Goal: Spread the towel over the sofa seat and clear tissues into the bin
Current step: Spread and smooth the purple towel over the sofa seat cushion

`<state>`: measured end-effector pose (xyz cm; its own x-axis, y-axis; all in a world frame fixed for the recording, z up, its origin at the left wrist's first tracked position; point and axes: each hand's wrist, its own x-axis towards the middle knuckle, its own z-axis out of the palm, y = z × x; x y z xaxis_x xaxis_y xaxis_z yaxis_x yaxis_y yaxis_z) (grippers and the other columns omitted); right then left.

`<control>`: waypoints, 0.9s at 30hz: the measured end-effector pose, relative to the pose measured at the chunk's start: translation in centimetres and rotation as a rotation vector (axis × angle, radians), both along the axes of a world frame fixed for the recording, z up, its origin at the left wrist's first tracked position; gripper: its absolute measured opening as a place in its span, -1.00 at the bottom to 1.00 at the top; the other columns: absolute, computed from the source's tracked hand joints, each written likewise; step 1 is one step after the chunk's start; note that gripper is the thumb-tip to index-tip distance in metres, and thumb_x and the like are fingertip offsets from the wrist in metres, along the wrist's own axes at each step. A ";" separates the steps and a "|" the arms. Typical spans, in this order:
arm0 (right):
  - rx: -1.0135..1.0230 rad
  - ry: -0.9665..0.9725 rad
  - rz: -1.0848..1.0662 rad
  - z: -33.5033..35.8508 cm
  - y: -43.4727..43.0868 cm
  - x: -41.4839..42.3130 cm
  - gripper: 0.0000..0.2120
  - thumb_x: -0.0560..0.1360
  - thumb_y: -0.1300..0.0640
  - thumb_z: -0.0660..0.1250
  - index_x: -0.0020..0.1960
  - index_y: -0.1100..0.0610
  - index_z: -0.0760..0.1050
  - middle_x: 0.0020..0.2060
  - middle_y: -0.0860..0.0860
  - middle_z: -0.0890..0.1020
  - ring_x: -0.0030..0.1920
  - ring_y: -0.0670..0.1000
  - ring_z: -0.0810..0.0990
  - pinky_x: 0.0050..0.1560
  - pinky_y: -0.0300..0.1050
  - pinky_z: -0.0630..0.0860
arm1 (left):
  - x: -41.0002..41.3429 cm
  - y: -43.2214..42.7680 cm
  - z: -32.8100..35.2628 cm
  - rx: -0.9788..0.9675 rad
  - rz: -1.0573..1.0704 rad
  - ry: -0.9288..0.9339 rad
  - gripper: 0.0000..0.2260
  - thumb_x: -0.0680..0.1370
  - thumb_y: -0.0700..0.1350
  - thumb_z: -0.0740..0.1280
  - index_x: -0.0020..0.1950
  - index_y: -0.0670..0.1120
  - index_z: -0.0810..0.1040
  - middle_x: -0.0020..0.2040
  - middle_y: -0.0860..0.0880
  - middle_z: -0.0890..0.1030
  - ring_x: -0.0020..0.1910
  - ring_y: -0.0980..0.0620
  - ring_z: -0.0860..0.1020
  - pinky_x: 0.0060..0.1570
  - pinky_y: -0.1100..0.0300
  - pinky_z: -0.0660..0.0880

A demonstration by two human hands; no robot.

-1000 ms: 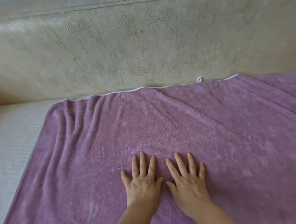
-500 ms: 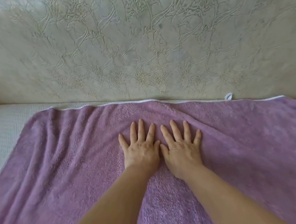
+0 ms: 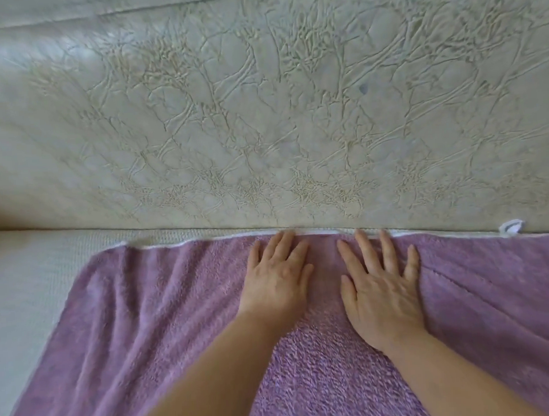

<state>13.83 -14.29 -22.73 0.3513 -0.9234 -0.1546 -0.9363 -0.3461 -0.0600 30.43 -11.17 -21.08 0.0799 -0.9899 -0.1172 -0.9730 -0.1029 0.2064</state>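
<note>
Fingers (image 3: 277,247) seemingly touch towel's (image 3: 161,309) back edge; bare seat (image 3: 25,278) left.

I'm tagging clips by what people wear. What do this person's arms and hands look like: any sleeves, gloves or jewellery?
The left hand and right hand are bare: no gloves, rings, watch or bracelet show. The forearms are bare as well, with no sleeve in view down to the frame's edge.
</note>
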 end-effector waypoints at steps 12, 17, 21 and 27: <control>-0.047 -0.025 0.009 2.5 1.5 2.5 -0.38 0.46 -0.12 -0.14 0.43 0.06 0.30 0.47 0.07 0.27 0.49 0.20 0.12 0.37 0.39 -0.04 | 9.0 7.2 0.4 0.064 0.298 -0.132 -0.40 0.51 0.30 -0.28 0.52 0.13 -0.15 0.55 0.08 -0.16 0.50 0.09 -0.26 0.40 -0.05 -0.35; -0.004 -0.249 0.421 2.8 6.8 13.9 -0.43 0.51 -0.09 -0.04 0.46 0.09 0.24 0.46 0.04 0.30 0.48 0.05 0.19 0.47 0.25 0.02 | 11.4 5.3 0.2 0.102 0.253 0.035 -0.53 0.62 0.05 -0.08 0.53 0.11 -0.07 0.55 0.08 -0.15 0.51 0.10 -0.22 0.43 -0.03 -0.26; -0.022 -0.199 0.315 0.9 5.8 16.8 -0.38 0.51 -0.10 -0.25 0.53 0.08 -0.07 0.54 0.01 -0.02 0.53 0.03 -0.16 0.48 0.16 -0.26 | 15.0 4.5 1.3 0.018 0.109 0.089 -0.59 0.61 -0.13 0.10 0.47 -0.02 0.25 0.52 -0.02 0.18 0.51 0.02 0.09 0.46 0.07 0.00; -0.009 -0.175 0.296 0.4 6.0 17.0 -0.42 0.54 -0.08 -0.11 0.50 0.11 0.12 0.50 0.04 0.18 0.52 0.06 0.06 0.45 0.18 -0.06 | 20.9 8.3 2.9 -0.134 0.726 -0.124 -0.69 0.57 -0.17 0.14 0.31 -0.09 0.43 0.34 -0.12 0.44 0.34 -0.16 0.32 0.23 -0.11 0.28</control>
<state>30.81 -8.27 -22.33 0.6246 -0.7786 -0.0602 -0.7710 -0.6025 -0.2063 51.32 -2.86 -18.20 0.7232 -0.6886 0.0531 -0.6871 -0.7097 0.1553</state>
